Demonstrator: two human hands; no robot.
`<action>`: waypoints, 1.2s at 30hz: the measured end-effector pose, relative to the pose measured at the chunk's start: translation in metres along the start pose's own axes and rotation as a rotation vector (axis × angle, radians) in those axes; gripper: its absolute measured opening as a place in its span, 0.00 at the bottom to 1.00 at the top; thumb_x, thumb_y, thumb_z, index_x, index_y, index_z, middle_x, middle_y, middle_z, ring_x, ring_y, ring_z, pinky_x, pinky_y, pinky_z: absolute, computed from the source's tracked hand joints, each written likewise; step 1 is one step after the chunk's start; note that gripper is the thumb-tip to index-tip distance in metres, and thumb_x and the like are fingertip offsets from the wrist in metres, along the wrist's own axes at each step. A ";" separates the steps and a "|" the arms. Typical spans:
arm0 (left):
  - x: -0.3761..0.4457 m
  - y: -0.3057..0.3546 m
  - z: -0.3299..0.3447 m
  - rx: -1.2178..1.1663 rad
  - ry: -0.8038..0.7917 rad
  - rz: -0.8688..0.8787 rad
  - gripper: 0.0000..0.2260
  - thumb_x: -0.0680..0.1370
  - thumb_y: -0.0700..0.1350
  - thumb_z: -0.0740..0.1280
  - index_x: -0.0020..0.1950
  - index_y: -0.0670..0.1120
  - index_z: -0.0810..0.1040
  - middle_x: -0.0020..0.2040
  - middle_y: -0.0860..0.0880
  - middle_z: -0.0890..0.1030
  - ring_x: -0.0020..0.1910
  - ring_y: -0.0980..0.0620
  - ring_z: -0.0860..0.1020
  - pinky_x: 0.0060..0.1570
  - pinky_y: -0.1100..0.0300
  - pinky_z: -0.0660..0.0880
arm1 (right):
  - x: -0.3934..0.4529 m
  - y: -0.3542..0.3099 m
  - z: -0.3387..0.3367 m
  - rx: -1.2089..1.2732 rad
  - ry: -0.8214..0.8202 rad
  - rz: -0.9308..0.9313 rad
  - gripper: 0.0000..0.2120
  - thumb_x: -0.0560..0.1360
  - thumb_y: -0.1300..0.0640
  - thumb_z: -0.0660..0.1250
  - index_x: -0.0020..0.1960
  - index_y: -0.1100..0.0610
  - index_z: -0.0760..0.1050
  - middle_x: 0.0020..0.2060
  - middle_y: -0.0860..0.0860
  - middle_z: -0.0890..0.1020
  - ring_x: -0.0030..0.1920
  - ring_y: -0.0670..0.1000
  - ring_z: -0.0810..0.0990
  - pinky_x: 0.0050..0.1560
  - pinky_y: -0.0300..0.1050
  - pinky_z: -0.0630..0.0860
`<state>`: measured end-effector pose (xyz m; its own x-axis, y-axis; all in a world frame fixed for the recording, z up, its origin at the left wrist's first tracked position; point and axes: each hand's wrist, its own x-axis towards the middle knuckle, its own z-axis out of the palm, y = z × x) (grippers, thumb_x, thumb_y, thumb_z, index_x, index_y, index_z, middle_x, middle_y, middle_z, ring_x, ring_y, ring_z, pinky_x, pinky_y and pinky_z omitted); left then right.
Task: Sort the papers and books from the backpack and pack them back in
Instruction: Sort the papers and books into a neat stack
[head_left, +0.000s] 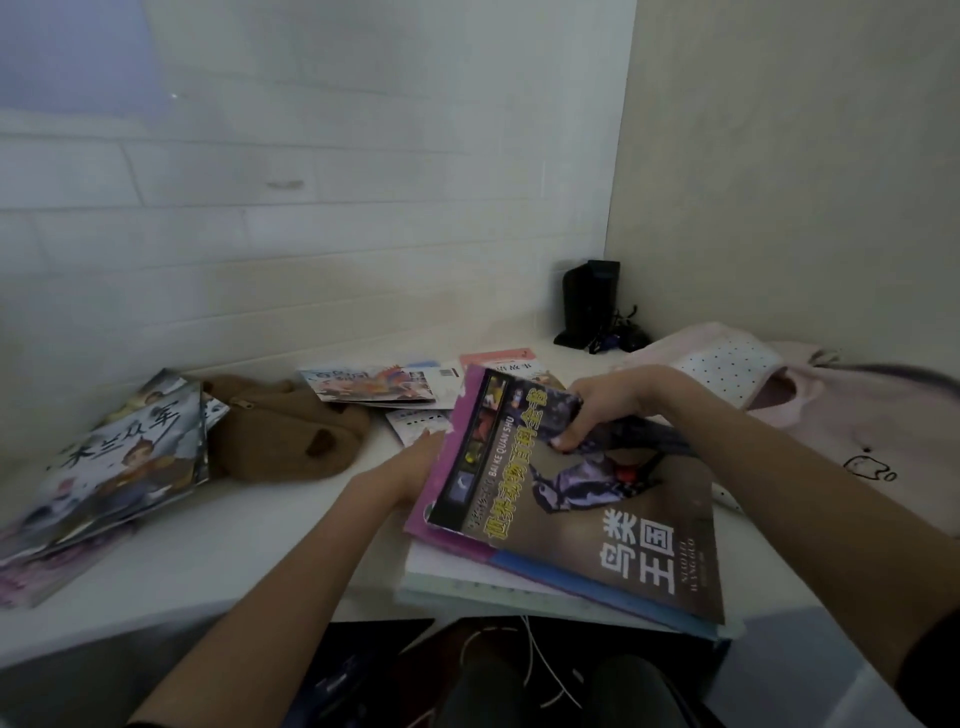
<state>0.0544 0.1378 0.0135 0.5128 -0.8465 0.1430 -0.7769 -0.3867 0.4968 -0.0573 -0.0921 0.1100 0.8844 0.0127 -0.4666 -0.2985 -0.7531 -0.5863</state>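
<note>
A large bird book (613, 519) with a dark cover tops a stack of books and papers (493, 577) at the desk's front edge. My right hand (613, 410) grips the bird book's far edge, fingers curled over the cover. My left hand (410, 467) holds the stack's left side, its fingers hidden behind the covers. A pink backpack (831, 415) lies at the right. Another pile of illustrated books (124, 467) sits at the left. More thin books (374, 387) lie at the back.
A brown plush pouch (283, 436) lies between the left pile and the back books. A black device with cables (592, 306) stands in the back right corner by the wall. The white desk (260, 540) ends at a front edge near my lap.
</note>
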 end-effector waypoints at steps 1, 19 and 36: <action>0.000 -0.004 -0.001 0.042 -0.005 0.008 0.06 0.80 0.42 0.61 0.54 0.43 0.76 0.58 0.40 0.79 0.55 0.45 0.77 0.60 0.52 0.72 | 0.004 -0.001 0.003 -0.053 0.009 0.015 0.09 0.68 0.53 0.76 0.47 0.48 0.83 0.48 0.50 0.85 0.48 0.53 0.84 0.51 0.46 0.79; -0.048 0.078 0.040 0.242 -0.322 0.253 0.41 0.68 0.68 0.66 0.74 0.65 0.46 0.78 0.59 0.45 0.76 0.52 0.38 0.69 0.32 0.37 | 0.040 0.017 0.037 -0.418 0.090 0.025 0.30 0.70 0.41 0.71 0.68 0.41 0.63 0.65 0.51 0.68 0.65 0.54 0.69 0.67 0.51 0.67; 0.005 0.018 -0.023 -0.149 0.220 -0.110 0.20 0.72 0.65 0.63 0.50 0.51 0.82 0.47 0.47 0.83 0.47 0.50 0.80 0.49 0.51 0.76 | 0.103 0.029 0.039 -0.428 0.642 -0.138 0.24 0.76 0.36 0.53 0.64 0.47 0.72 0.63 0.52 0.76 0.61 0.55 0.73 0.57 0.53 0.70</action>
<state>0.0515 0.1354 0.0431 0.6706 -0.6964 0.2556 -0.6583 -0.3998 0.6378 0.0109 -0.0865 0.0190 0.9767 -0.1603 0.1427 -0.1223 -0.9621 -0.2438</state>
